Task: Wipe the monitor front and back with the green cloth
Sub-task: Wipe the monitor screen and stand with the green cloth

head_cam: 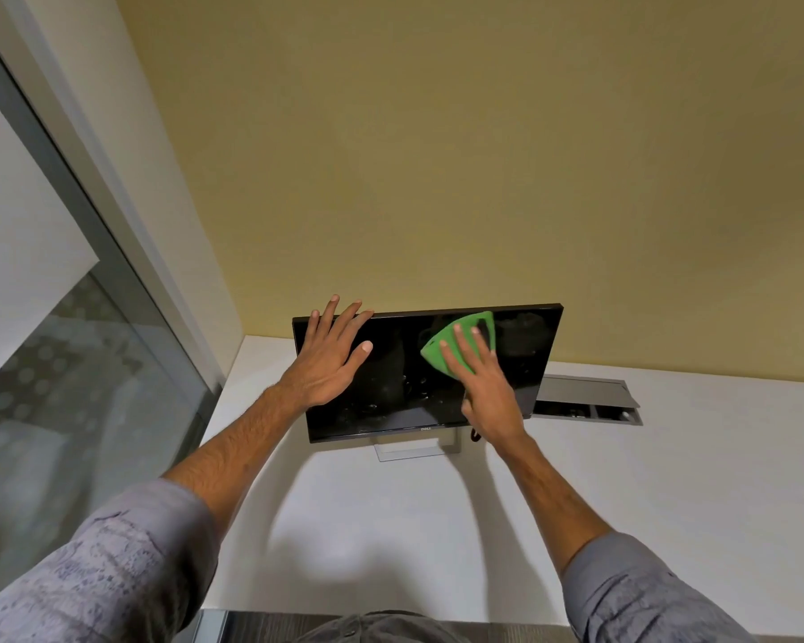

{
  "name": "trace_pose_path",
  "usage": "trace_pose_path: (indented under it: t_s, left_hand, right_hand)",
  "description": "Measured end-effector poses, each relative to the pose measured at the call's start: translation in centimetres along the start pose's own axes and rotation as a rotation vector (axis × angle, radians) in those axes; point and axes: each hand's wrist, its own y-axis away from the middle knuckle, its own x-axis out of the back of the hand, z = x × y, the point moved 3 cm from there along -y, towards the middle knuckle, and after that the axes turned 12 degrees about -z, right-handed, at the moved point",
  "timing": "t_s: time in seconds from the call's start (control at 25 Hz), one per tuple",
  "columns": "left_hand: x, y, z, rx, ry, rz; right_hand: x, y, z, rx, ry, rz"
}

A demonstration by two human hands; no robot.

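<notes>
A black monitor (pixel 391 392) stands on a silver base at the back of the white desk, its dark screen facing me. The green cloth (pixel 469 336) lies flat against the upper right of the screen, pressed there by the fingers of my right hand (pixel 488 392). My left hand (pixel 333 359) rests flat on the upper left of the screen with fingers spread, its fingertips reaching over the top edge. The monitor's back is hidden.
The white desk (pixel 669 480) runs up to a yellow wall (pixel 437 155). A grey cable hatch (pixel 586 401) stands open in the desk just right of the monitor. A glass partition (pixel 66 364) with a grey frame borders the desk on the left.
</notes>
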Motion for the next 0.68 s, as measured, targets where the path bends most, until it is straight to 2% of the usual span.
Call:
trace_pose_path:
  t_s: [0.08,0.16,0.28,0.36,0.44,0.56,0.68]
  left_hand:
    - [-0.1,0.2,0.2,-0.008,-0.001,0.002]
    - [-0.1,0.4,0.1,-0.01,0.003,-0.002]
    - [-0.1,0.5,0.0,-0.015,0.006,-0.009]
    - [0.0,0.5,0.0,-0.011,0.003,-0.012]
    - [0.0,0.6,0.0,-0.007,-0.003,-0.012]
    - [-0.1,0.6,0.2,-0.01,-0.007,-0.003]
    - [-0.1,0.4,0.3,-0.008,-0.004,-0.006]
  right_hand:
    - [-0.4,0.0,0.2,0.024,0.164,-0.088]
    - [0.2,0.3,1.0,-0.058,0.116,-0.031]
    - [1.9,1.3,3.1,-0.262,-0.135,0.186]
    - [3.0,1.6,5.9,-0.459,-0.336,0.374]
    - [3.7,1.6,8.7,-0.652,-0.507,0.494]
    - [3.8,1.0,10.3,-0.749,-0.676,0.453]
    - [2.6,0.0,7.6,-0.67,-0.658,0.385]
